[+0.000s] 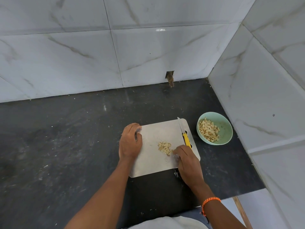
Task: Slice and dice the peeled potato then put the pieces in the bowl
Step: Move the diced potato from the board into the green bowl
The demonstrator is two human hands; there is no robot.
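Observation:
A small heap of diced potato pieces (164, 147) lies near the middle of a pale cutting board (155, 162) on the dark counter. My left hand (130, 142) holds the board's left edge, fingers curled over it. My right hand (188, 161) rests on the board just right of the heap, its fingertips touching the nearest pieces. A knife with a yellow handle (186, 140) lies on the board's right side, blade pointing away from me, with no hand on it. A mint-green bowl (224, 129) to the right of the board holds many diced pieces.
The black counter (66, 146) stretches left and carries scattered crumbs. Tiled walls close off the back and the right, close behind the bowl. A small hole with a brown stub (170, 80) sits at the base of the back wall. The counter's front edge runs near my body.

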